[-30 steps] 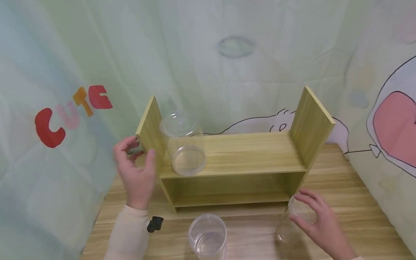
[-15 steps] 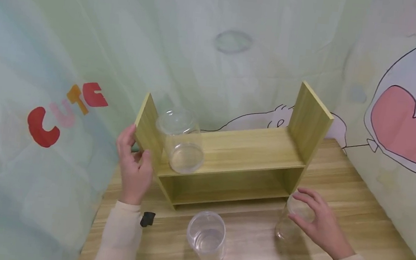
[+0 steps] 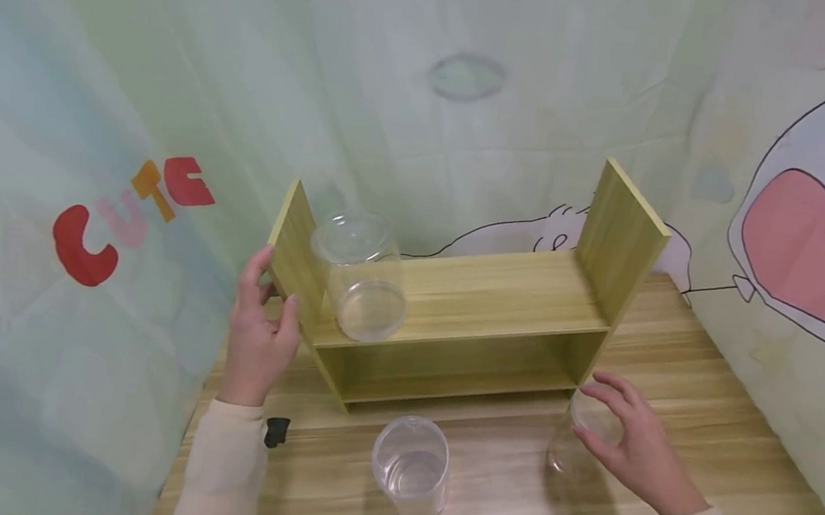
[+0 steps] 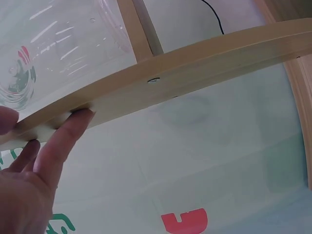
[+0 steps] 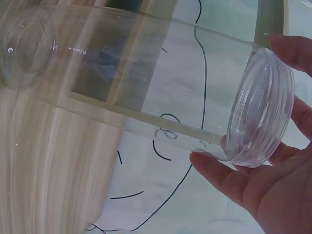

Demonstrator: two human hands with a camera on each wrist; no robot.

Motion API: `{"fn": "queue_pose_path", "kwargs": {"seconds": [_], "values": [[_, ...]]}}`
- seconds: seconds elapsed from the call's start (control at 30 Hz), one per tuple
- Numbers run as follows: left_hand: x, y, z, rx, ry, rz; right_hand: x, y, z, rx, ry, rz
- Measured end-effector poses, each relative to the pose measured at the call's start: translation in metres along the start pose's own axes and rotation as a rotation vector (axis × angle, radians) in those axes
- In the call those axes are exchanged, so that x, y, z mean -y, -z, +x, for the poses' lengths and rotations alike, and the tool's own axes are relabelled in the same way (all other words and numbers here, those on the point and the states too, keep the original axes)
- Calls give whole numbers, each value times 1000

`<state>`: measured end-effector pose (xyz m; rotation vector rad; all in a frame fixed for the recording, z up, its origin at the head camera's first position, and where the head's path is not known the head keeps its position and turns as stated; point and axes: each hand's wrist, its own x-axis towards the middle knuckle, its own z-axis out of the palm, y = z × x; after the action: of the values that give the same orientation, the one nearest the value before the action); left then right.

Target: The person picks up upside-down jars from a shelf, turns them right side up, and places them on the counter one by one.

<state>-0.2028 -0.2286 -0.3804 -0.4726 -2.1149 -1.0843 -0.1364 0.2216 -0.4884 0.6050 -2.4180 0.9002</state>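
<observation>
My left hand (image 3: 260, 338) is at the left side panel of the small wooden shelf (image 3: 498, 295). Its fingertips touch the panel's outer face in the left wrist view, the fingers (image 4: 58, 146) nearly straight. A clear plastic jar (image 3: 369, 274) stands on the upper board, close against that panel. At the right, my right hand (image 3: 640, 445) holds another clear jar (image 5: 161, 78) round its ridged top, thumb and fingers on opposite sides. This jar appears upright on the table, near the shelf's right front corner. A third clear jar (image 3: 411, 465) stands in front of the shelf.
The wood-grain table (image 3: 494, 497) runs under the shelf and jars. Behind and to both sides hangs a pale printed curtain (image 3: 366, 120) with letters and a heart balloon. The right side panel (image 3: 623, 236) rises above the upper board.
My left hand has shifted slightly left and up, its fingers straightening against the side panel. The view has tilted a little. My right hand and the jars stay where they were.
</observation>
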Motion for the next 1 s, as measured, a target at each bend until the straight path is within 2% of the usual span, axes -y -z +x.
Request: {"fn": "queue_pose_path", "kwargs": {"seconds": [0.17,0.5,0.8,1.0], "values": [[-1,-1,0,11,-9,15,0,2,-1,28,6,-16],[-8,-3,-4,18,18,72,2,8,6,43,28,1],[-12,-11,-6,47,42,89,23,18,29,32,65,-2],[-13,-18,-5,53,38,75,38,19,52,-39,123,53]]}}
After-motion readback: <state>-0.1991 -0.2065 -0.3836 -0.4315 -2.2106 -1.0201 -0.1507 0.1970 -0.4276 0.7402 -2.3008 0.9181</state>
